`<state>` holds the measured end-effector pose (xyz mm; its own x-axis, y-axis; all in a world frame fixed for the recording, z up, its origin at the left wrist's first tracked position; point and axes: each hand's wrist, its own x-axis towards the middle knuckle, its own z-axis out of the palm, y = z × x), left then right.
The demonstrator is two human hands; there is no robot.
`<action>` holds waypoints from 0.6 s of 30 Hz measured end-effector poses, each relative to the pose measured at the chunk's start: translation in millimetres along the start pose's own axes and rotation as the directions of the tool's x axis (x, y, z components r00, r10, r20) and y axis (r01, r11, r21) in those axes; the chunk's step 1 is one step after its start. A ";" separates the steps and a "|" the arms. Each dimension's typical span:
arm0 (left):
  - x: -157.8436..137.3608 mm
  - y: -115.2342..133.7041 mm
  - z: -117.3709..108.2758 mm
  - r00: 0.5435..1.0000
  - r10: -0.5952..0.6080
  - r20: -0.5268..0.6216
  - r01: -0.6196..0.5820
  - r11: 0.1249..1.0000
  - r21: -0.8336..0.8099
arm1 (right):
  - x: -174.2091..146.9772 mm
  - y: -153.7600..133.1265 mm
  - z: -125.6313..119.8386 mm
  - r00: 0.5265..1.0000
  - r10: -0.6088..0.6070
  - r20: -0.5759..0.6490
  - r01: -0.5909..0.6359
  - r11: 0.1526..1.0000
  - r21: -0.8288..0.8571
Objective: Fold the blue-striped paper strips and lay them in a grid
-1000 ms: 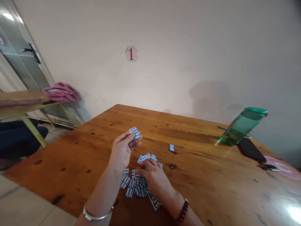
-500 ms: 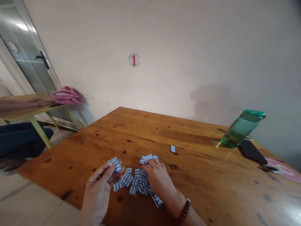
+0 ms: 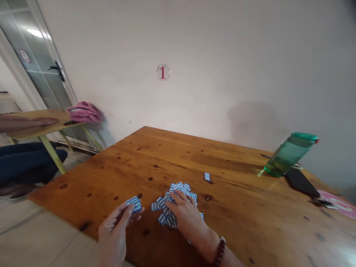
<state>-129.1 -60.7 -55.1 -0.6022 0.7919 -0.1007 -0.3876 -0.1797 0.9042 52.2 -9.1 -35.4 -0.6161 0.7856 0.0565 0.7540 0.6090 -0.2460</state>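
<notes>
Between its thumb and fingers my left hand (image 3: 118, 226) pinches a small stack of blue-bordered white label pieces (image 3: 134, 204), just above the wooden table. My right hand (image 3: 189, 215), a dark beaded bracelet at its wrist, rests palm down with fingers spread over a loose pile of similar label pieces (image 3: 164, 207). The hand covers part of the pile, and pieces stick out around the fingers. A single label piece (image 3: 207, 177) lies apart, beyond the pile.
On the right of the wooden table (image 3: 178, 148) stand a green water bottle (image 3: 290, 154), a black flat case (image 3: 302, 182) and a pink round mat (image 3: 340, 204). At the left, another person's arm (image 3: 27, 123) rests on a second table near a pink cloth (image 3: 85, 112).
My right hand has swept the spread-out label pieces together into a tighter pile, away from my left hand. The left hand keeps its stack, now slightly lower. The view has shifted a little.
</notes>
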 end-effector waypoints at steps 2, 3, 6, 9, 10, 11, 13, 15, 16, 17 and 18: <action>0.7 -4.8 -3.4 1.000 0.026 0.018 -0.027 0.999 0.030 | -0.5 5.8 -3.4 0.999 0.045 -0.009 -0.044 0.998 0.033; 1.0 -7.1 -5.1 0.999 0.040 0.028 -0.041 0.998 0.049 | -0.4 7.6 -5.4 0.997 0.071 -0.021 -0.070 0.996 0.052; 2.1 -13.2 -9.2 0.996 0.077 0.054 -0.083 0.991 0.109 | 0.9 9.3 -10.1 0.987 0.147 -0.064 -0.141 0.986 0.086; 2.9 -16.3 -11.3 0.993 0.091 0.076 -0.102 0.982 0.158 | 2.1 8.0 -10.5 0.990 0.130 -0.047 -0.126 0.990 0.068; 2.9 -16.5 -11.6 0.992 0.092 0.081 -0.104 0.980 0.171 | 2.9 7.6 -10.0 0.994 0.107 -0.033 -0.105 0.993 0.055; 2.7 -16.5 -11.7 0.992 0.089 0.086 -0.104 0.977 0.186 | 4.1 7.3 -9.4 0.996 0.087 -0.025 -0.086 0.995 0.040; 2.0 -16.0 -11.3 0.992 0.084 0.097 -0.103 0.972 0.211 | 8.9 6.9 -9.1 0.996 0.079 -0.048 -0.079 0.997 0.001; 1.1 -15.3 -10.3 0.991 0.077 0.106 -0.100 0.969 0.226 | 17.4 6.1 -10.9 0.990 0.106 -0.096 -0.110 0.993 -0.030; 0.7 -14.9 -9.7 0.991 0.075 0.109 -0.098 0.969 0.229 | 22.7 5.4 -12.5 0.986 0.126 -0.111 -0.131 0.991 -0.038; 0.4 -14.5 -9.1 0.992 0.073 0.107 -0.096 0.968 0.232 | 28.5 4.3 -14.5 0.985 0.135 -0.110 -0.140 0.990 -0.037; 0.2 -14.0 -8.6 0.992 0.069 0.104 -0.092 0.967 0.237 | 34.2 2.9 -16.7 0.985 0.141 -0.102 -0.146 0.989 -0.037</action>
<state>-129.8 -63.1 -71.3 -0.5520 0.8338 0.0055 -0.1539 -0.1083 0.9821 37.1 21.4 -18.1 -0.4771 0.8708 0.1192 0.8436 0.4917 -0.2156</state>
